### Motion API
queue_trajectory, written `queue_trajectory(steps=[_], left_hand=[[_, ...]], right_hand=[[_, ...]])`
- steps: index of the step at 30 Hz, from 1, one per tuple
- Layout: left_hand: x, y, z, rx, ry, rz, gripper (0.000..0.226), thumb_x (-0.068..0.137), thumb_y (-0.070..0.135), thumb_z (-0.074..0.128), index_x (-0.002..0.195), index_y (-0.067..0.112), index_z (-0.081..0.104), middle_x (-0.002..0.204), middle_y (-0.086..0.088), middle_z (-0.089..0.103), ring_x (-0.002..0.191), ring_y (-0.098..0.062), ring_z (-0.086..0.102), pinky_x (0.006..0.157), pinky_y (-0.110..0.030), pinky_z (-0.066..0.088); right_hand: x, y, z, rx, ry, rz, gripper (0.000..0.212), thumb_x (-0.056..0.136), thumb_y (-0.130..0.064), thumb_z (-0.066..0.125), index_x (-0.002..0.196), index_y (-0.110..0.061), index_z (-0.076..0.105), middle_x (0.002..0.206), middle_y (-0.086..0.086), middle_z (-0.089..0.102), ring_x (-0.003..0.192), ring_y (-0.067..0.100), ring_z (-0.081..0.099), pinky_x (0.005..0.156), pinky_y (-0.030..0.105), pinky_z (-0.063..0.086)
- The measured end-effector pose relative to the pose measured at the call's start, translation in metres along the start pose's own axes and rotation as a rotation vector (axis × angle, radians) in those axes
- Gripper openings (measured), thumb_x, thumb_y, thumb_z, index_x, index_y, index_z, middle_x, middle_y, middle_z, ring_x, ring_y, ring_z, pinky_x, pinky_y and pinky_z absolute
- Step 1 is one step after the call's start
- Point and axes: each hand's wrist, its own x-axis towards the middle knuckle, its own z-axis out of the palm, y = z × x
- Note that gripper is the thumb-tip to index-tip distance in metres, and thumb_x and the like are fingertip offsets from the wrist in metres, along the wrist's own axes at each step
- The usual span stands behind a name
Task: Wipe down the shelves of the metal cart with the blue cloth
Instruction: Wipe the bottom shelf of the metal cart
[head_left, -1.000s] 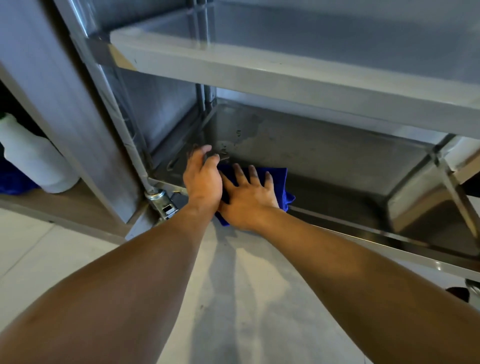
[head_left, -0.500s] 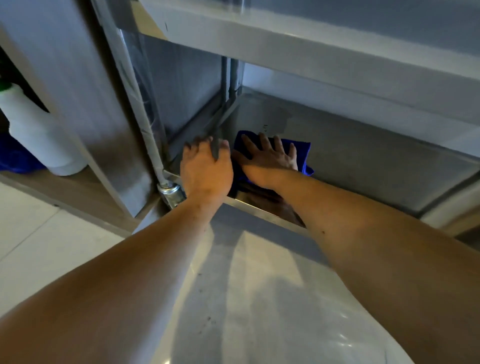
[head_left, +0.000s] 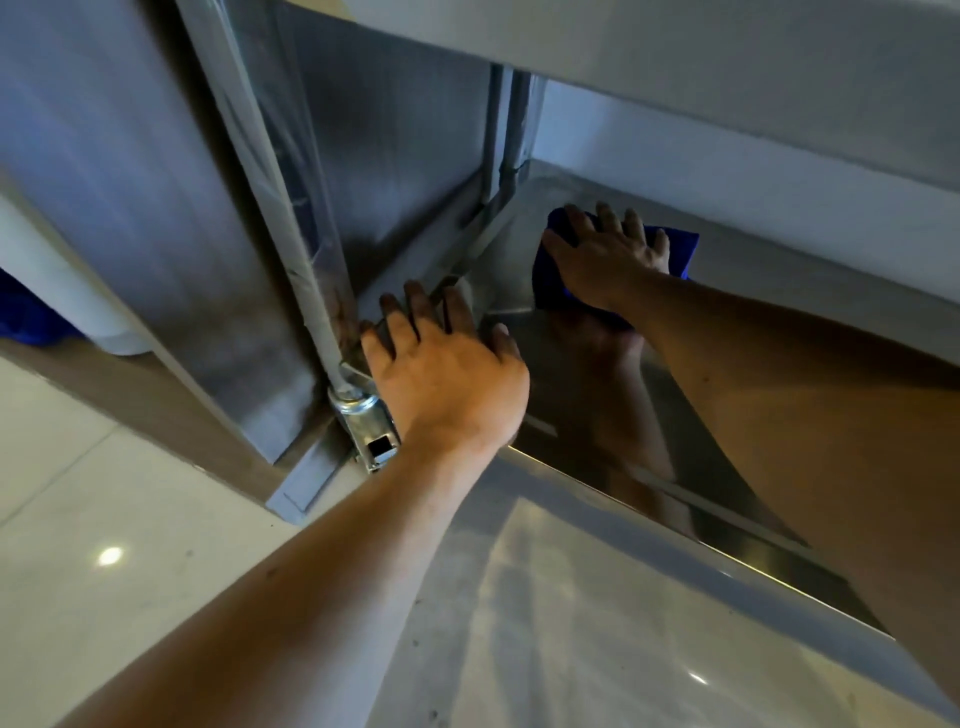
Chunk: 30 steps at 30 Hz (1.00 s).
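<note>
On bottom shelf (head_left: 779, 291): right hand (head_left: 605, 260) flat on blue cloth (head_left: 680, 247).

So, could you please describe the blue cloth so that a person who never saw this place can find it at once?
Start from the metal cart and look down to its bottom shelf. Near that shelf's back left corner, the right hand presses flat on the blue cloth. It is the only soft, deep blue thing on the grey metal; the left hand rests on the shelf's corner without it.
</note>
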Motion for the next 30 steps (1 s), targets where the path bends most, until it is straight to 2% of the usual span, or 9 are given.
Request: queue_trajectory(steps=[8,13,16,20,22,25,28,30], left_hand=[[-0.001,0.002,-0.001,0.017,-0.001,-0.009,0.069,0.092,0.054,0.024,0.151,0.019,0.037,0.160,-0.019,0.027,0.146,-0.041,0.021,0.115,-0.059,0.014],[-0.001,0.002,-0.002,-0.053,0.031,-0.020,0.067,0.095,0.056,0.022,0.147,0.019,0.042,0.158,-0.018,0.032,0.145,-0.039,0.025,0.116,-0.057,0.015],[-0.003,0.002,-0.005,-0.192,0.116,-0.022,0.069,0.097,0.059,0.015,0.147,0.019,0.040,0.156,-0.015,0.036,0.145,-0.035,0.028,0.118,-0.053,0.017],[-0.006,0.001,-0.007,-0.340,0.246,-0.051,0.070,0.098,0.058,0.010,0.150,0.018,0.035,0.155,-0.014,0.038,0.144,-0.031,0.032,0.119,-0.047,0.016],[-0.009,0.001,-0.009,-0.415,0.286,-0.080,0.068,0.099,0.056,0.013,0.148,0.016,0.038,0.152,-0.014,0.042,0.141,-0.031,0.036,0.118,-0.047,0.020],[-0.011,0.002,-0.011,-0.501,0.341,-0.099,0.064,0.100,0.051,0.019,0.140,0.009,0.047,0.141,-0.017,0.053,0.132,-0.032,0.046,0.113,-0.050,0.028],[-0.013,-0.001,-0.013,-0.557,0.357,-0.073,0.060,0.099,0.046,0.022,0.138,0.011,0.051,0.137,-0.015,0.057,0.129,-0.031,0.049,0.111,-0.050,0.029],[-0.014,-0.004,-0.015,-0.641,0.357,-0.085,0.058,0.098,0.045,0.025,0.135,0.010,0.054,0.133,-0.016,0.060,0.125,-0.032,0.051,0.110,-0.049,0.031]], right_hand=[[0.042,-0.006,0.002,0.001,0.028,0.061,0.067,0.100,-0.066,0.016,0.159,-0.037,0.007,0.169,0.004,-0.001,0.153,0.033,-0.007,0.117,0.065,-0.004],[0.050,-0.014,-0.004,0.007,-0.018,0.085,0.066,0.100,-0.065,0.014,0.159,-0.036,0.008,0.169,0.003,0.006,0.153,0.032,0.002,0.117,0.065,-0.004],[0.041,-0.017,-0.006,-0.010,-0.057,0.028,0.065,0.100,-0.063,0.013,0.160,-0.036,0.007,0.169,-0.002,0.005,0.153,0.033,0.007,0.116,0.066,-0.005],[0.026,-0.025,-0.009,-0.063,-0.099,-0.123,0.062,0.102,-0.056,0.019,0.160,-0.037,0.008,0.169,-0.004,-0.004,0.154,0.032,0.001,0.116,0.070,-0.002],[0.016,-0.028,-0.008,-0.064,-0.115,-0.192,0.063,0.101,-0.055,0.021,0.160,-0.036,0.008,0.169,-0.004,-0.005,0.154,0.031,-0.002,0.115,0.071,0.001],[-0.002,-0.039,-0.006,-0.050,-0.144,-0.247,0.068,0.095,-0.061,0.014,0.159,-0.040,0.007,0.169,-0.005,-0.007,0.154,0.032,-0.004,0.116,0.069,0.003],[-0.024,-0.057,-0.005,-0.068,-0.168,-0.244,0.062,0.100,-0.055,0.017,0.159,-0.040,0.006,0.169,-0.007,-0.007,0.154,0.032,-0.002,0.117,0.067,0.005],[-0.047,-0.069,-0.006,-0.097,-0.169,-0.329,0.059,0.103,-0.053,0.019,0.159,-0.038,0.008,0.169,-0.008,-0.006,0.154,0.031,-0.002,0.117,0.067,0.007]])
